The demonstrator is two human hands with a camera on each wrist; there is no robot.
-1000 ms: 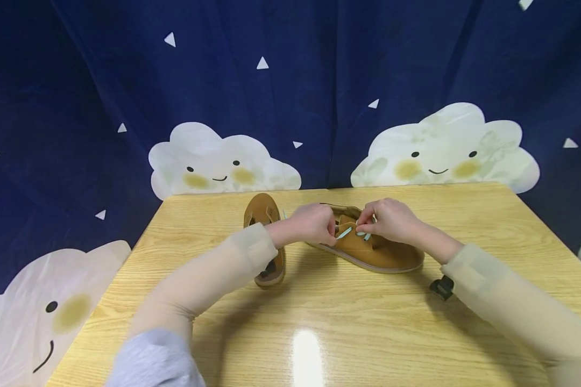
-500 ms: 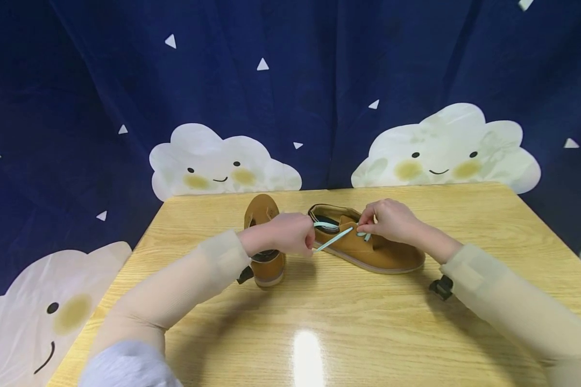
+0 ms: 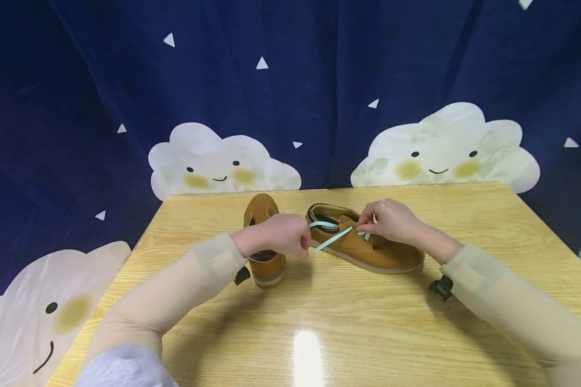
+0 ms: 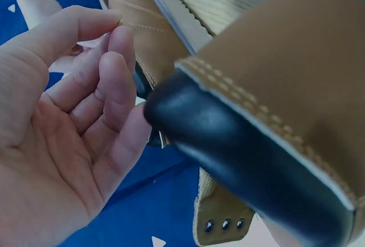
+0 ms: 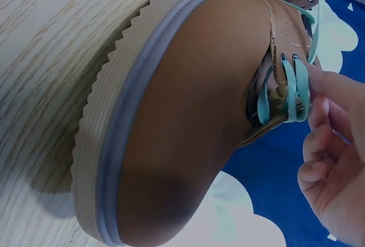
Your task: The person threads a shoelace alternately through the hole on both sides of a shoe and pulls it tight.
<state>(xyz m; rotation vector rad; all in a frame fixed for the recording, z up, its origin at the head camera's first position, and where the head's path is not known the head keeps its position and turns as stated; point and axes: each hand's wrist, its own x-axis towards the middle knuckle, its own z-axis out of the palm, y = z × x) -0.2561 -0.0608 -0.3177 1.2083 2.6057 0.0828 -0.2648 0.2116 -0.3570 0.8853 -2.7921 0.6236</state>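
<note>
A brown leather shoe (image 3: 392, 255) lies lengthwise on the table, toe to the right. Mint-green shoelace (image 3: 331, 240) runs taut from its eyelets toward my left hand (image 3: 288, 235), which pinches the lace between thumb and fingers left of the shoe. Another lace length (image 3: 323, 224) crosses the shoe's opening. With thumb and fingertips, my right hand (image 3: 389, 220) pinches the lacing by the eyelets; the right wrist view has lace strands (image 5: 293, 87) at these fingertips. Below my left forearm stands the second brown shoe (image 3: 267, 271), partly covered; its heel (image 4: 296, 53) looms large in the left wrist view.
Both shoes stand on a light wood table (image 3: 368, 322), near its far edge. Behind it hangs a dark blue curtain (image 3: 310, 97) with white clouds and triangles. Black wrist camera mounts (image 3: 441, 288) sit under the sleeves.
My left hand has moved left and slightly down from the shoe, drawing out a longer stretch of lace. The right hand keeps its place at the eyelets.
</note>
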